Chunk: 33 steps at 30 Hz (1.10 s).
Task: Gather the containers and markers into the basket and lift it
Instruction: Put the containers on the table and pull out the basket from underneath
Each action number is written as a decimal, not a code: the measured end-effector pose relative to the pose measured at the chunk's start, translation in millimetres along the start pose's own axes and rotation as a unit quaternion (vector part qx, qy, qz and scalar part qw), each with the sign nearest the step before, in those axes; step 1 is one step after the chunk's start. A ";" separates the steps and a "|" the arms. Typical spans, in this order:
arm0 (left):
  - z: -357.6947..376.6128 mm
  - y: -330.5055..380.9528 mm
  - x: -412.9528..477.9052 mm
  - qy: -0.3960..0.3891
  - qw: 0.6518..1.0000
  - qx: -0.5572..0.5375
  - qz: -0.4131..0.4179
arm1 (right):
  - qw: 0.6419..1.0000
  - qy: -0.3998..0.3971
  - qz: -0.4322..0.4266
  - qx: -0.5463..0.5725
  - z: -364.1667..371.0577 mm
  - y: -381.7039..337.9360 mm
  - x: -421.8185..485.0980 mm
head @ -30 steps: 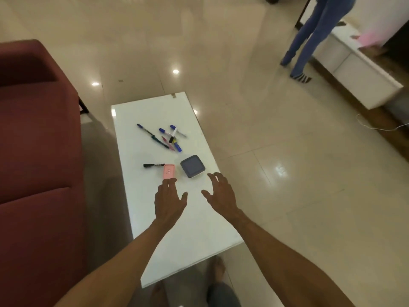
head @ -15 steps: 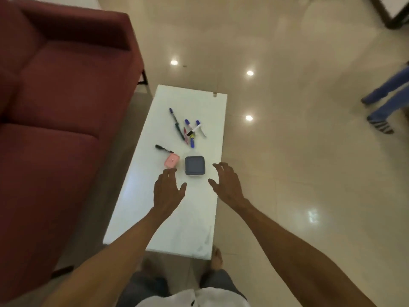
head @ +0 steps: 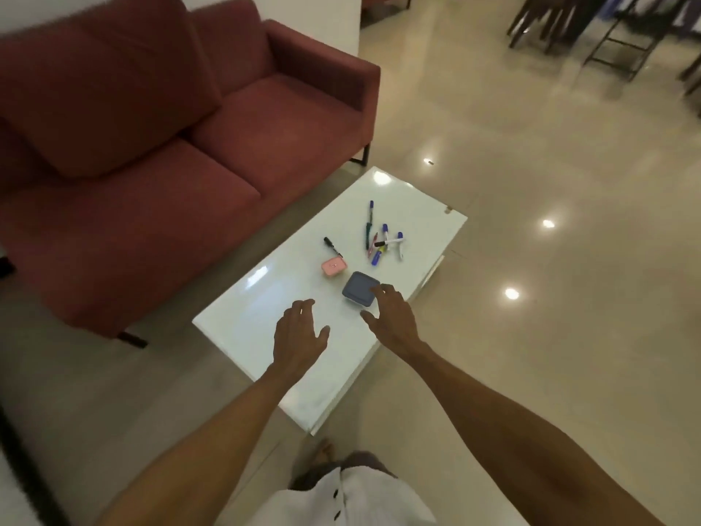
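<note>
The near half of the white desk lies bare under both hands. Farther on, the blue container and pink container sit apart, a gap between them. Beyond, the cluster of markers crowds the middle; a black marker lies just beside the pink container.

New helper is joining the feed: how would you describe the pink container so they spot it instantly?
Find the white table beside the red sofa. Near its middle sits the pink container, just left of the larger grey-blue container. It is the only pink box, with a black marker lying just beyond it.
</note>
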<state>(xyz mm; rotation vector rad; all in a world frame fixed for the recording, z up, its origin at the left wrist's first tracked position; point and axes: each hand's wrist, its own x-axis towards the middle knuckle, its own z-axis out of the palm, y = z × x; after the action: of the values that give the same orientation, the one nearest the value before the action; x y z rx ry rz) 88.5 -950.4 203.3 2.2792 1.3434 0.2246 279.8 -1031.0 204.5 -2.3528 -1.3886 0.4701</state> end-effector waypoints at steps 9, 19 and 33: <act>17.1 55.4 -119.8 0.084 0.991 0.000 -0.108 | 0.990 -0.060 -0.125 -0.028 -35.4 29.0 -59.1; 115.1 166.8 -155.4 0.137 0.958 -0.035 -0.251 | 0.964 -0.152 -0.219 -0.016 -61.3 145.9 -61.5; 258.4 185.1 -150.4 0.081 0.913 -0.109 -0.385 | 0.934 -0.286 -0.203 -0.068 3.4 273.2 -27.3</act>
<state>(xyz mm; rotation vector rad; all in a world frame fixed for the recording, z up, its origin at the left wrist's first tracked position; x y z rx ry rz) 253.3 -1236.7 82.5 1.4284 2.0667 0.2723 473.5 -1176.9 75.6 -2.0129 -2.1675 1.0114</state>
